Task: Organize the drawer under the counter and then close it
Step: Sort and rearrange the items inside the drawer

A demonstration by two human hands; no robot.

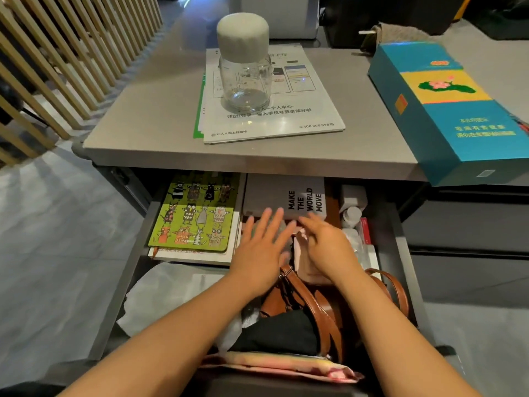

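Green cat-patterned notebook (194, 216), grey book (274, 196) with black lettering, brown bag (312, 305), teal box (446, 110)

Just beyond the fingertips of the left hand (259, 247) and the right hand (323, 239), a grey notebook (283, 196) in the drawer (400, 253) carried the words "MAKE THE WORLD MOVE" in black and white capitals, printed sideways. Farther past both hands, up on the counter (148, 130), a white printed sheet (272, 110) under a glass jar (244, 67) showed Chinese lines and, near its lower corner, the number "400 808 998" with a last digit too blurred to read. Beyond and to the right of the right hand, a teal box (449, 110) bore yellow Chinese characters, too soft to read.
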